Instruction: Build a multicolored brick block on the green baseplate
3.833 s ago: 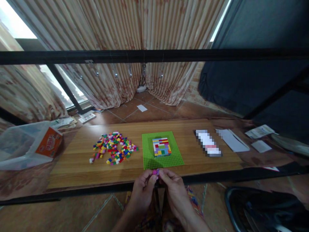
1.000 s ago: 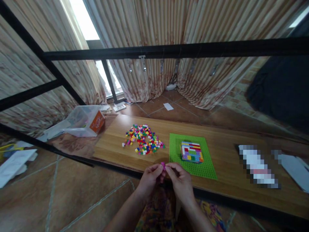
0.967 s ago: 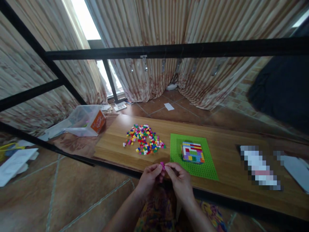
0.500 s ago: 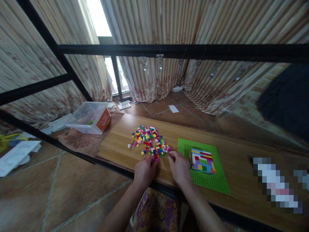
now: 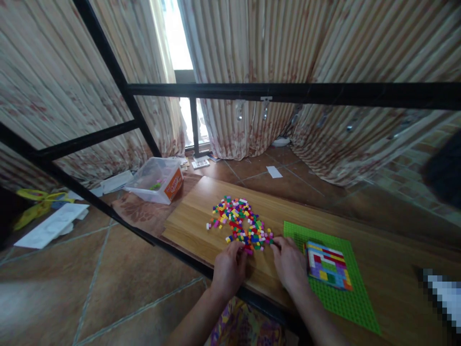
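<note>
Beside brick pile (image 5: 236,225): left hand (image 5: 229,270) curled, right hand (image 5: 290,263) palm-down.

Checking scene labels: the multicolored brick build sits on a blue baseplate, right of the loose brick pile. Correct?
Not quite: the baseplate is green, not blue, as the head view shows. The multicolored brick build does sit on it, right of the loose brick pile.

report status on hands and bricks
Left hand and right hand at edge of loose toy bricks, grips unclear. Brick build on green baseplate. No obstruction seen.
</note>
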`<state>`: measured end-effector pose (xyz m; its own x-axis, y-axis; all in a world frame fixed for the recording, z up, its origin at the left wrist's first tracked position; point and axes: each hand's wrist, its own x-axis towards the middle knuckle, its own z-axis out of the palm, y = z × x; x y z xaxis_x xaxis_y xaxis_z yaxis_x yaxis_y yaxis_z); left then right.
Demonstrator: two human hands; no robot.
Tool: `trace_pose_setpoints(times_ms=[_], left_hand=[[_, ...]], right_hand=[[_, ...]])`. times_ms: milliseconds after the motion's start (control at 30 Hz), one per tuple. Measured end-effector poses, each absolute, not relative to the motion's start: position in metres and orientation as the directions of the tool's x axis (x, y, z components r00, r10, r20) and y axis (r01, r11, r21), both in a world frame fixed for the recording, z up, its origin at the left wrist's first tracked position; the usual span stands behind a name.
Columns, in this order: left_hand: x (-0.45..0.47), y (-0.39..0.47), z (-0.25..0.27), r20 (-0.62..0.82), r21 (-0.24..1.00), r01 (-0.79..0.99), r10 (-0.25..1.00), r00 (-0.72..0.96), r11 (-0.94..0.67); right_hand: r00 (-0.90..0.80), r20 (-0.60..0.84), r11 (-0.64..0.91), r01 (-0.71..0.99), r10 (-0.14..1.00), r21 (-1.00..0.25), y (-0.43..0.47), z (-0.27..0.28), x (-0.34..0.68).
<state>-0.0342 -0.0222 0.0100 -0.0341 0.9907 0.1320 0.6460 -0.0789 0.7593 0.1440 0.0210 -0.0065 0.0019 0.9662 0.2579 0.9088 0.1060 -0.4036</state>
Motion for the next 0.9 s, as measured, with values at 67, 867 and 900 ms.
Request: trace_pose_setpoints(times_ms=[67,867,900], left_hand=[[-0.033,-0.021,0.012,0.117,0.788,0.613,0.992,-0.057,-0.057],[0.0,-0.033,0.035,-0.177,0.976,-0.102,0.973,0.15,0.194],[0.0,-0.034,0.035,-0.192,0.972,-0.103,0.967,0.17,0.211]], right_hand=[[0.003,0.261,0.115,0.892,0.965,-0.436,0.018,-0.003,0.145],[0.127,-0.21,-0.181,-0.206,0.969,-0.962,-0.043,0.028,0.122],[0.126,-0.244,-0.204,-0.268,0.962,-0.942,-0.045,0.026,0.122]])
